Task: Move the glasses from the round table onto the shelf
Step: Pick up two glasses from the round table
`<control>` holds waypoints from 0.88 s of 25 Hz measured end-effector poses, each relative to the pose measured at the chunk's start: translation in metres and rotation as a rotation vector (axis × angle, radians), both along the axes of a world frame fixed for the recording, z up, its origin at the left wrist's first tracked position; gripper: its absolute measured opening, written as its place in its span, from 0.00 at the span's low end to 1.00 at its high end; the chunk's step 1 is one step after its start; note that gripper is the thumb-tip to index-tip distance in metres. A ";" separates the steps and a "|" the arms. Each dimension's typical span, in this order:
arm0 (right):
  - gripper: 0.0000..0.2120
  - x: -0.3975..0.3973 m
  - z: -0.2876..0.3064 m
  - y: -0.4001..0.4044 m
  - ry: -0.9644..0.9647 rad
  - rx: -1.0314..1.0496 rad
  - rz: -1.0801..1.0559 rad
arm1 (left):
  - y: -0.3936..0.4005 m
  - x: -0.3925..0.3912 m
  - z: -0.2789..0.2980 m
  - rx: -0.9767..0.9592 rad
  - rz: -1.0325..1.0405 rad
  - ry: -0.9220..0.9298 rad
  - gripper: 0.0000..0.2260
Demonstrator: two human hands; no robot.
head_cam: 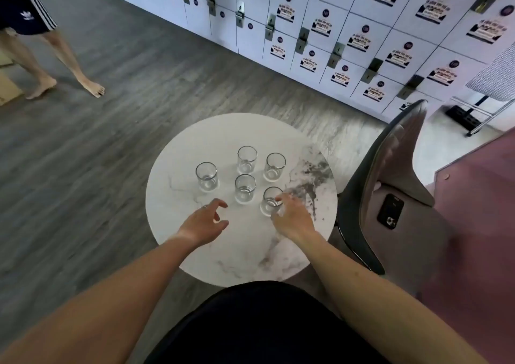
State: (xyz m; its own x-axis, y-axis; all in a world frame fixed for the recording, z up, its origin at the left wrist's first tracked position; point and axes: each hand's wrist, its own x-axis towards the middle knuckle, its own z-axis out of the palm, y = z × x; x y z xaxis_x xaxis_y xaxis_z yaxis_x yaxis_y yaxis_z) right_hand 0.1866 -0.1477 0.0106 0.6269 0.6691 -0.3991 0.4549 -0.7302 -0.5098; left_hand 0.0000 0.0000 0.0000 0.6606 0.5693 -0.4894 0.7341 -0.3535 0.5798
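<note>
Several clear glasses stand upright on the round white marble table. The nearest right glass has my right hand curled against its near side, fingers touching its rim; whether the grip has closed is unclear. My left hand hovers over the table with fingers spread, just short of the middle glass. Another glass stands to the left, and two stand at the back. No shelf can be made out clearly.
A dark chair stands right of the table with a phone on its seat. White lockers line the far wall. A person's bare legs are at far left on the grey wooden floor. A metal rack is at far right.
</note>
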 end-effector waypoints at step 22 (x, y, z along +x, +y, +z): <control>0.12 0.050 -0.038 0.007 -0.087 0.066 0.372 | -0.008 0.077 -0.031 0.299 0.138 0.041 0.10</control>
State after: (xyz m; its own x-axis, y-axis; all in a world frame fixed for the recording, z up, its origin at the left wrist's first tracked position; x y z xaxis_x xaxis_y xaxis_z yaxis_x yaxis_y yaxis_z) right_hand 0.2363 -0.1411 -0.0273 0.3657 0.8797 -0.3038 0.7260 -0.4739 -0.4983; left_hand 0.0767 -0.0075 -0.0305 0.5508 0.7743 -0.3117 0.8073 -0.3993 0.4346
